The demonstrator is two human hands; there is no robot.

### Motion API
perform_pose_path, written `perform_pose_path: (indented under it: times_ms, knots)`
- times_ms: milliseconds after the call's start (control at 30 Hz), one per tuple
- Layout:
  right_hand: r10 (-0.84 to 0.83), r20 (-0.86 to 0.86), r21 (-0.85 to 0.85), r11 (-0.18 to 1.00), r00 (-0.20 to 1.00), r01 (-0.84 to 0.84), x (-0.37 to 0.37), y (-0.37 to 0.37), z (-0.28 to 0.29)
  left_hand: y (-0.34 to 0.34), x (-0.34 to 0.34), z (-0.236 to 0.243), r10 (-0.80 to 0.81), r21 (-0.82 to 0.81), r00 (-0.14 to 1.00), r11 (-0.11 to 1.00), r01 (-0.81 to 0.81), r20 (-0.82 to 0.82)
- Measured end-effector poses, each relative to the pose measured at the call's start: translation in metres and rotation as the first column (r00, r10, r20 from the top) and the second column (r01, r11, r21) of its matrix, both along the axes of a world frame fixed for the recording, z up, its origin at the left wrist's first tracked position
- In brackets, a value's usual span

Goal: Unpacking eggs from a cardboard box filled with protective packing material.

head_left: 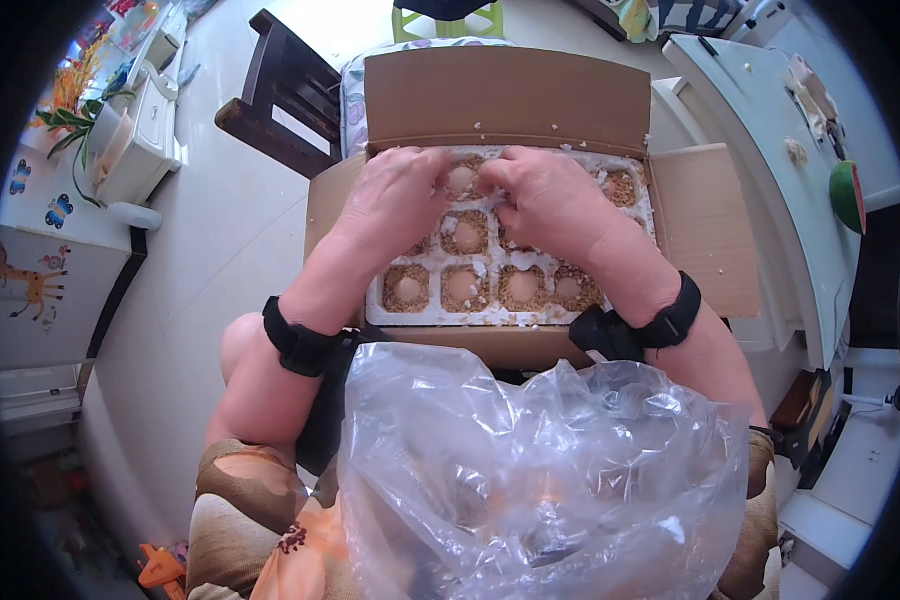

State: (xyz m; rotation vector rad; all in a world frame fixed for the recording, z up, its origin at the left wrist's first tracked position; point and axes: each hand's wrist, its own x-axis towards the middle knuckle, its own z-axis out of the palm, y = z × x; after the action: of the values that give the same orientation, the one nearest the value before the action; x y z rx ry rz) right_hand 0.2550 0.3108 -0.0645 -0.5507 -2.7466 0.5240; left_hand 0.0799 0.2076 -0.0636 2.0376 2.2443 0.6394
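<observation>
Pale floor point(220, 210) all round, dark wooden chair point(285, 95) up top L, white cabinet point(150, 140) w/ a potted plant point(70, 125) over at far L. Off to the R, a glossy pale surface point(760, 150) w/ a cut piece of watermelon point(848, 197) nr its edge.

Middle of it all: an open cardboard box point(510, 95), flaps out, w/ a white foam tray point(420, 319) inside. Eggs point(462, 286) sit in sep. compartments, bedded in tan crumbly packing point(388, 290); white foam bits scattered on top.

Both hands are at the tray's back row, either side of one egg there. L hand point(398, 190): fingers bent, part closed, tips down by that egg's L; can't tell if it's got anything. R hand point(550, 195): also curled, thumb & index bunched just R of same egg; grip hidden, can't tell either.

Blk bands point(672, 312) on both wrists. Big crumpled clear plastic bag point(540, 470) nr the person's body, below the box.
</observation>
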Motion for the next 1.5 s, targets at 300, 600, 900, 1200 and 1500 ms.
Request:
perform_pose_path:
  times_ms: [300, 600, 900, 1200, 1500]
  knots:
    - [-0.073, 0.182, -0.092, 0.992, 0.981, 0.091, 0.018, -0.005, 0.028, 0.0, -0.022, 0.012, -0.26, -0.1, 0.944, 0.965, 0.244, -0.204]
    - [-0.078, -0.031, -0.017, 0.997, 0.997, 0.077, 0.032, -0.004, 0.004, 0.006, -0.022, 0.014, -0.326, -0.138, 0.923, 0.943, 0.302, -0.205]
    - [0.022, -0.016, -0.017, 1.0, 1.0, -0.022, 0.035, -0.019, 0.012, 0.014, -0.016, 0.006, -0.317, -0.122, 0.914, 0.948, 0.295, -0.254]
    - [0.106, 0.144, -0.103, 0.99, 0.984, -0.092, 0.052, -0.034, 0.011, -0.009, 0.003, 0.023, -0.248, -0.222, 0.966, 0.948, 0.226, -0.077]
    - [0.129, 0.107, -0.029, 0.992, 0.986, -0.126, 0.054, -0.047, 0.01, -0.029, 0.006, 0.028, -0.266, -0.264, 0.964, 0.93, 0.256, -0.002]
